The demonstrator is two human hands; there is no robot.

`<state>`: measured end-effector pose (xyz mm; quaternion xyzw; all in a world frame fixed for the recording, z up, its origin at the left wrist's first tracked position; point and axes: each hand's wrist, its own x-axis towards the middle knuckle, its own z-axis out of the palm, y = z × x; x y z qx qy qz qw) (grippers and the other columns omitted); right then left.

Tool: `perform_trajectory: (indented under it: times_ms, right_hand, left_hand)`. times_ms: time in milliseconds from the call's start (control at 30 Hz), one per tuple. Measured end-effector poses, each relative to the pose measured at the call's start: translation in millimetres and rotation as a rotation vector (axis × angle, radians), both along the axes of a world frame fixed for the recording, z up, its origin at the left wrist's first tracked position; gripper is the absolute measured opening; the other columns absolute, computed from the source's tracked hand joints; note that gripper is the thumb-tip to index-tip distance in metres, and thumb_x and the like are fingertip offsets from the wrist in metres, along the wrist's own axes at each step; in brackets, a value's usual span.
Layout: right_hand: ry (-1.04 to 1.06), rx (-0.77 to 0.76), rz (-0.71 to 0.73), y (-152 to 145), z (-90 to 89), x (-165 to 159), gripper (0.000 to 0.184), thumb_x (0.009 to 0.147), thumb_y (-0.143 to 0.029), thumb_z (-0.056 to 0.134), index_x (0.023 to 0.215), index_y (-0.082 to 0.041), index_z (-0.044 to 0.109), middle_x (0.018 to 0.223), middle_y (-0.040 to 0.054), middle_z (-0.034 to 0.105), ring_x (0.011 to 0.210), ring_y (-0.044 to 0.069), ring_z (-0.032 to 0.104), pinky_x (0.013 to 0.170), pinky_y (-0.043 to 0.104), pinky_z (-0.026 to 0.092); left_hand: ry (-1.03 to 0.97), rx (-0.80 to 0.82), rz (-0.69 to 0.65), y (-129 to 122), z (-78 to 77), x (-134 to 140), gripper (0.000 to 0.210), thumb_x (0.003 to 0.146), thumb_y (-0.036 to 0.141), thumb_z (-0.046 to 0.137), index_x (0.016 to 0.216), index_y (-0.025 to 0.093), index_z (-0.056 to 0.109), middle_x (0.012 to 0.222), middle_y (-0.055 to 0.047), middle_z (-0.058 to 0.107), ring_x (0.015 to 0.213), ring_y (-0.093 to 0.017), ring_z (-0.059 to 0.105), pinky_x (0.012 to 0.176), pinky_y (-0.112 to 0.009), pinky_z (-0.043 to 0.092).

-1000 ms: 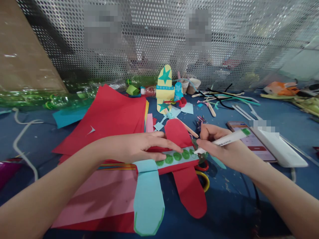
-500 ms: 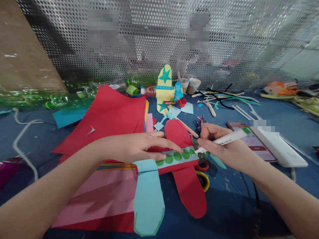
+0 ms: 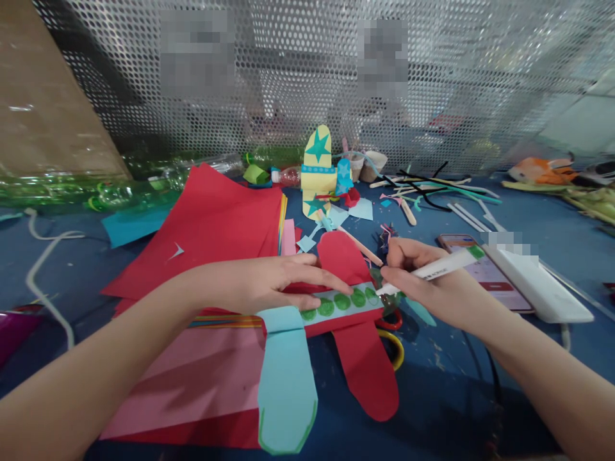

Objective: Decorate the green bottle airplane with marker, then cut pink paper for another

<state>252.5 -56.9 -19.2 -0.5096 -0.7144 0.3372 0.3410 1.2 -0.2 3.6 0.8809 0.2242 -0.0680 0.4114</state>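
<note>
A red paper airplane shape lies in front of me, with a red wing (image 3: 368, 371) toward me and another red wing (image 3: 342, 256) on the far side. Along its body runs a pale blue strip (image 3: 343, 312) bearing several green filled circles. A light blue paper piece (image 3: 287, 384) with green edge lines folds down at its left end. My left hand (image 3: 283, 282) lies on the body with fingers stretched out, steadying it. My right hand (image 3: 423, 275) grips a white marker (image 3: 444, 264) with a green end; its tip touches the strip at the rightmost circle.
Red paper sheets (image 3: 206, 224) are stacked at left over pink paper (image 3: 202, 371). Scissors with a yellow handle (image 3: 396, 349) lie partly beneath the craft. A phone (image 3: 490, 275) and white power bank (image 3: 542, 282) sit at right. A yellow paper airplane (image 3: 318, 182) stands behind.
Almost nothing differs. The marker tip stays at the rightmost circle with barely any shift, and my left hand keeps its place.
</note>
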Motion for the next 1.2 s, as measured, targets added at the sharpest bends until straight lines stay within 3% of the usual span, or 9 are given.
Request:
perform_trajectory:
  times_ms: [733, 1200]
  right_hand:
    - [0.018, -0.043, 0.024, -0.9, 2.1, 0.4, 0.024, 0.078, -0.019, 0.054, 0.06, -0.023, 0.039, 0.053, -0.0067, 0.04, 0.049, 0.01, 0.033, 0.046, 0.025, 0.023]
    - [0.0, 0.008, 0.012, 0.6, 0.1, -2.4, 0.025, 0.08, -0.019, 0.054, 0.06, -0.023, 0.04, 0.053, -0.0074, 0.039, 0.047, 0.009, 0.031, 0.043, 0.024, 0.022]
  left_hand:
    - [-0.001, -0.013, 0.012, 0.5, 0.0, -0.5, 0.036, 0.101, 0.041, 0.044, 0.137, 0.038, 0.05, 0.104, -0.001, 0.05, 0.083, -0.013, 0.053, 0.084, -0.023, 0.041]
    - [0.017, -0.01, 0.017, 0.1, 0.0, 0.2, 0.035, 0.102, 0.038, 0.044, 0.136, 0.04, 0.049, 0.11, -0.001, 0.052, 0.089, -0.013, 0.055, 0.085, -0.022, 0.04]
